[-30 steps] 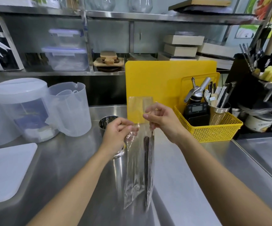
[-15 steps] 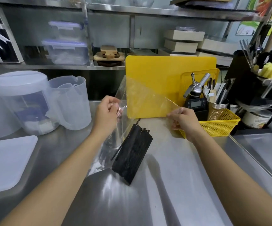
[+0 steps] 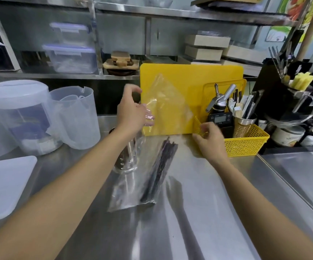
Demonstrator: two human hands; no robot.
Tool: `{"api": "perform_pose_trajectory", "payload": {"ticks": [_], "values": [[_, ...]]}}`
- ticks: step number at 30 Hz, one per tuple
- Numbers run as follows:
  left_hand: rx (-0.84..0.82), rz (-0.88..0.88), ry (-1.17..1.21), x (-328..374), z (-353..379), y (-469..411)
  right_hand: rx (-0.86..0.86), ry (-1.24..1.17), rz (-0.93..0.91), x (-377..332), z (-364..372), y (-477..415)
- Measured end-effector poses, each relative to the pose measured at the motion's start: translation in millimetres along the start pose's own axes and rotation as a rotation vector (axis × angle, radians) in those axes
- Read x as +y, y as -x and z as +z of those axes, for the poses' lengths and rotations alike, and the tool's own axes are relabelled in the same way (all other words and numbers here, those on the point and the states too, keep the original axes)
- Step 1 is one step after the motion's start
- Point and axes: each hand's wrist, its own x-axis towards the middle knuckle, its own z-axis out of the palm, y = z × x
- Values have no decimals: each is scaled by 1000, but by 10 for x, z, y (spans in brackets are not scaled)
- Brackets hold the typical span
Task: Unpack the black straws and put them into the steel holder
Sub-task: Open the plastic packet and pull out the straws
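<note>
A bundle of black straws (image 3: 160, 169) stands tilted inside a clear plastic bag (image 3: 168, 107), its lower end resting on the steel counter. My left hand (image 3: 133, 113) grips the bag's upper left edge and holds it up. My right hand (image 3: 209, 141) is lower and to the right, fingers curled on the bag's right edge; blur hides the exact grip. The perforated steel holder (image 3: 122, 164) stands behind my left forearm, seen partly through the bag.
A yellow cutting board (image 3: 198, 77) leans upright behind the bag. A yellow basket (image 3: 245, 145) of tools sits just right of my right hand. Two plastic jugs (image 3: 77, 117) and a white tray (image 3: 3, 184) are on the left. A counter seam (image 3: 286, 186) runs along the right.
My hands have pulled apart and spread the bag's top open. The left hand has risen a little, and the straw bundle has shifted within the bag.
</note>
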Motion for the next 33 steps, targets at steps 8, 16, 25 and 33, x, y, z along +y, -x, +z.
{"api": "perform_pose_trajectory", "payload": {"ticks": [8, 16, 25, 33], "values": [[140, 94, -141, 167, 277, 0, -770, -499, 183, -630, -181, 119], [104, 270, -423, 169, 338, 49, -413, -196, -18, -711, -154, 36], [-347, 1004, -927, 103, 154, -153, -404, -48, -266, -621, -494, -235], [-342, 896, -964, 313, 187, -283, -399, -21, -259, -505, -593, -300]]}}
